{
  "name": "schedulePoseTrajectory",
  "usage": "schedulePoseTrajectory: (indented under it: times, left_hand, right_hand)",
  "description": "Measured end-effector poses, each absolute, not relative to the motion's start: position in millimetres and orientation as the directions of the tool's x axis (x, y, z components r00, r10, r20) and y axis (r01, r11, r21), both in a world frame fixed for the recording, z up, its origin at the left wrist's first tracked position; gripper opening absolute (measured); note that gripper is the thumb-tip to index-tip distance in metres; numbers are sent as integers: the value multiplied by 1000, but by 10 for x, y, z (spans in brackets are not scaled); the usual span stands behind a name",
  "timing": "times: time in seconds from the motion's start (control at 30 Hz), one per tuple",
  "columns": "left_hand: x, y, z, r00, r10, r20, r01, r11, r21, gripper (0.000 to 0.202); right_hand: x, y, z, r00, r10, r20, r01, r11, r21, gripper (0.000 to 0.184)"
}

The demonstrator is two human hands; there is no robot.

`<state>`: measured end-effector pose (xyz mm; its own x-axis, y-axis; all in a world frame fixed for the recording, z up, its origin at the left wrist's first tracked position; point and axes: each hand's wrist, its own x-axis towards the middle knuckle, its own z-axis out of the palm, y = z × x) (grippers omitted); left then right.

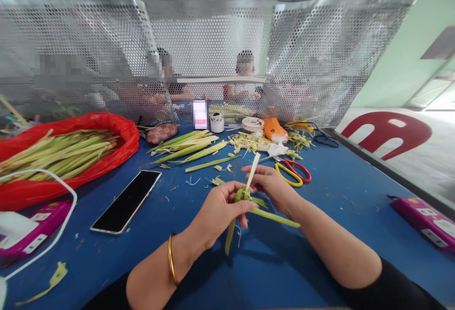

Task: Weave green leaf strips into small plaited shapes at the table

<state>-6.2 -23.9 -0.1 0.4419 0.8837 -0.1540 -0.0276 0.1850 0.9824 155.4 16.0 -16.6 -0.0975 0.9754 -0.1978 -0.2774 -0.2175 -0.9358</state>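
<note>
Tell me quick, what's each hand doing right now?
Left hand: closed, pinching the woven leaf piece.
Right hand: fingers curled beside the pale leaf strip; cannot tell whether it grips.

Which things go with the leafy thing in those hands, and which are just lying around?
Probably for the job:
green leaf piece in the left hand
leaf strips on the table
leaves in the red bag
maybe the scissors

Probably just lying about:
black-screened phone
checkered pouch
right-hand purple power strip
</note>
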Motion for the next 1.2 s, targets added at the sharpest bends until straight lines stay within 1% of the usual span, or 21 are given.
schedulePoseTrajectory:
  times: [0.1,0.17,0.27,0.37,0.43,0.6,0.67,0.73,0.77,0.8,0.83,0.87,0.9,0.93,0.97,1.0,1.03,1.07,1.1,1.2]
  left_hand:
    - [-85,-204,29,326,935,-139,9,144,990,22]
    - [-92,-192,37,329,929,-172,59,161,985,18]
    - [-93,-179,16,402,889,-217,115,187,976,18]
    - [-100,-166,-11,379,908,-177,111,145,983,22]
    - [-106,-162,-10,358,921,-154,106,124,987,24]
    - [-102,-171,13,425,889,-168,82,147,986,25]
    - [-100,-167,-2,405,900,-161,67,146,987,26]
    - [-105,-149,-27,335,931,-147,55,136,989,25]
    - [-110,-135,-38,290,947,-142,44,135,990,25]
    - [-118,-119,-47,245,960,-138,21,138,990,25]
    - [-126,-103,-52,209,968,-138,-16,144,989,26]
    - [-136,-87,-53,191,972,-137,-65,152,986,27]
    - [-144,-74,-50,193,972,-133,-124,159,979,27]
    - [-149,-66,-43,205,971,-121,-189,160,969,27]
    - [-151,-62,-35,218,971,-98,-248,152,957,25]
    - [-149,-63,-24,227,971,-71,-288,137,948,23]
    - [-143,-69,-13,232,972,-41,-307,113,945,22]
    - [-134,-76,-3,234,972,-11,-307,84,948,21]
    - [-124,-84,6,237,971,14,-290,57,955,21]
    - [-108,-95,18,270,962,39,-202,18,979,22]
  right_hand:
    - [1613,100,-31,-277,955,-102,-250,-174,-953,20]
    - [1615,71,2,-308,950,-56,-213,-127,-969,15]
    - [1566,52,-38,-170,985,-29,-147,-54,-988,20]
    - [1509,44,-97,-18,1000,9,-205,5,-979,21]
    - [1488,39,-118,40,998,42,-240,51,-970,21]
    - [1490,71,-152,57,998,38,-288,53,-956,25]
    - [1514,103,-155,24,999,22,-266,27,-964,29]
    - [1547,117,-134,41,999,25,-170,32,-985,34]
    - [1563,108,-113,98,992,77,-81,85,-993,34]
    - [1575,84,-87,172,970,173,41,169,-985,31]
    - [1578,47,-61,228,925,305,184,267,-946,27]
    - [1570,-2,-39,241,861,447,326,362,-874,22]
    - [1550,-57,-26,198,806,557,441,434,-786,20]
    - [1517,-111,-27,96,794,600,491,487,-722,22]
    - [1474,-159,-44,-21,811,584,499,515,-697,24]
    - [1425,-195,-77,-112,846,522,496,503,-708,23]
    - [1374,-217,-123,-152,877,455,490,467,-736,18]
    - [1327,-224,-177,-159,904,398,472,423,-774,14]
    - [1287,-218,-230,-155,924,351,440,383,-812,15]
    - [1227,-179,-317,-145,959,243,305,277,-911,29]
